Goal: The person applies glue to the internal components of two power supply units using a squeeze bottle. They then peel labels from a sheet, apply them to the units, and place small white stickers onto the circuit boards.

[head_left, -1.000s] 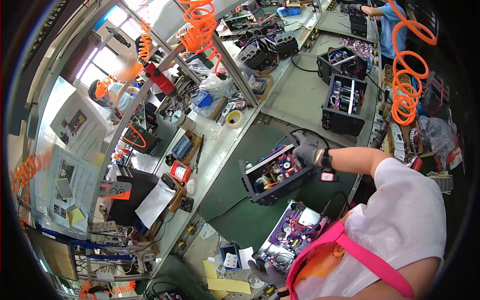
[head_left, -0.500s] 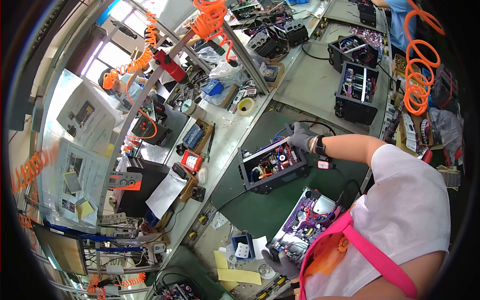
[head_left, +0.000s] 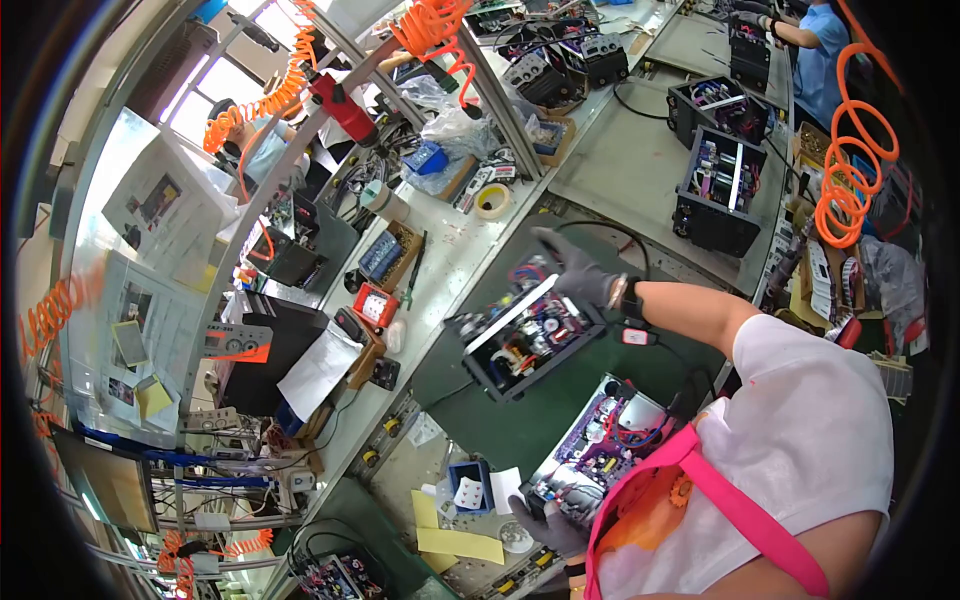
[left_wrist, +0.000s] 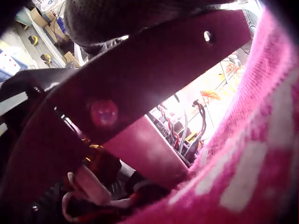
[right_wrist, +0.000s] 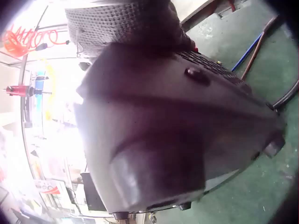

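In the head view, my gloved right hand (head_left: 588, 278) lies over the end of an open black machine housing (head_left: 590, 335) packed with wires and components. One finger stretches out straight past the edge. The right wrist view shows the glove (right_wrist: 126, 30) at the top edge of the housing's dark end panel (right_wrist: 154, 112). My gloved left hand (head_left: 558, 528) grips the near end of an uncovered chassis (head_left: 605, 435) with circuit boards and coloured wires, held against the pink apron (head_left: 650, 470). In the left wrist view, the glove (left_wrist: 126, 21) is above the chassis's dark plate (left_wrist: 154, 70).
Two more open housings (head_left: 722, 190) stand farther up the line. A cable (head_left: 640, 240) loops behind my right hand. On the side bench are a tape roll (head_left: 493, 201), a red box (head_left: 374, 305) and parts trays. A blue bin (head_left: 469, 487) and yellow paper (head_left: 460, 545) lie near my left hand.
The black housing has turned and shifted left with my right hand, whose finger now extends past the edge. My left hand keeps its grip on the chassis.
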A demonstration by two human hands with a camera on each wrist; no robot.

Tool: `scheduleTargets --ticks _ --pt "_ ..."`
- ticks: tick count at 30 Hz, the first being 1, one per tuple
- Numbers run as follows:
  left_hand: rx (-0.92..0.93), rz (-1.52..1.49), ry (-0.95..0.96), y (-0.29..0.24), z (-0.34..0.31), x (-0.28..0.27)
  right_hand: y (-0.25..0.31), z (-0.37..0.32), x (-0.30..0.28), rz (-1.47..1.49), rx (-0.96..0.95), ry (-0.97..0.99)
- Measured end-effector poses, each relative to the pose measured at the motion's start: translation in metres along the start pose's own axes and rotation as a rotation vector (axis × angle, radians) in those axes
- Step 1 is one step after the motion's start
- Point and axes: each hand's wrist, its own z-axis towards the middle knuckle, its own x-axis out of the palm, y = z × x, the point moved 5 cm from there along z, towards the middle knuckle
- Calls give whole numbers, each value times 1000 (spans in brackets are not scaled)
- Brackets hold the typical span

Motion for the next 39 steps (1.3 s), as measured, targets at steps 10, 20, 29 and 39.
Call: scheduleTargets --ticks 10,20,29,39 --pt "504 632 -179 -46 -20 -13 71 -74 -33 -237 -220 742" --pt "1287 1105 527 -128 -60 91 232 -116 -26 85 -117 834" --pt "1387 1217 525 -151 -71 79 238 -176 21 343 209 989" --pt "424 72 276 -162 -44 48 295 -169 51 133 -240 685"
